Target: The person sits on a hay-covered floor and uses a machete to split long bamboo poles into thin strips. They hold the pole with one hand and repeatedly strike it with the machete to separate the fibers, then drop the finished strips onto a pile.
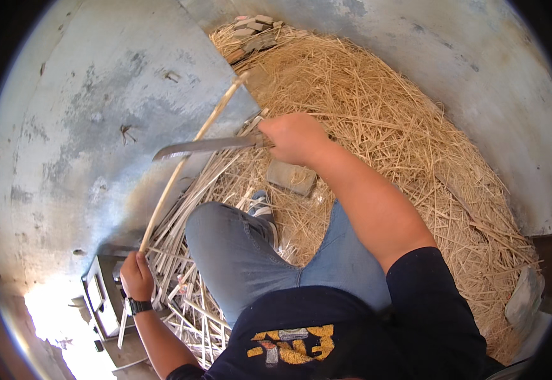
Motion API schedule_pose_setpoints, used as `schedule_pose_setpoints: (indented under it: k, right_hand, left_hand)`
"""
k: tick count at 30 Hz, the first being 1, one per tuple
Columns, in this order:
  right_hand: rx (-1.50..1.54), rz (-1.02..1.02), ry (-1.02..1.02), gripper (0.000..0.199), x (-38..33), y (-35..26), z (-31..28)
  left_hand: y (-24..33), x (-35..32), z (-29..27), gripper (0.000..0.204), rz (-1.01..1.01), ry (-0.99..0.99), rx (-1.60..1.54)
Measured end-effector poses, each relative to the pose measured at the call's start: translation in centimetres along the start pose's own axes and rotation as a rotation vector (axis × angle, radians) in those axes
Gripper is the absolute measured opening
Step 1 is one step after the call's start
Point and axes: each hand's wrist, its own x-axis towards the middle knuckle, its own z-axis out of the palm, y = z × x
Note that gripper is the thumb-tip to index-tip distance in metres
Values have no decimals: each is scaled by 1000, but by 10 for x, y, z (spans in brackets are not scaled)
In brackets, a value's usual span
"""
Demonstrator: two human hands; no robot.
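My left hand [138, 277], with a dark watch on its wrist, is closed round the lower part of a long, pale wooden stick [167, 191]. The stick slants up and away to the right, its far end near the wall's corner. In my right hand [296, 138] is the handle of a machete [206, 146], mostly hidden by the fingers. Its long curved blade points left and crosses the stick about midway. Whether the blade touches the stick, I cannot tell. Under the stick and blade lies a heap of thin split strips [190, 201].
Shavings and strips [377, 133] cover the floor. A brick [291, 177] lies just past my knees, and more bricks [254, 26] are stacked at the far corner. Grey walls [98, 95] curve round. A metal box-like object [103, 296] stands at the left, a pale lump [525, 296] at the right.
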Motion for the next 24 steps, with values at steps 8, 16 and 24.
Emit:
schedule_pose_setpoints:
  k: [8, 16, 24]
  right_hand:
    - [258, 683, 189, 36, 24, 80, 16]
    - [412, 693, 312, 39, 2, 91, 5]
    - [309, 37, 102, 28, -1, -2, 6]
  left_hand:
    - [-31, -37, -36, 48, -51, 77, 134]
    - [-26, -57, -29, 46, -90, 28, 150]
    - [35, 0, 2, 44, -43, 59, 120]
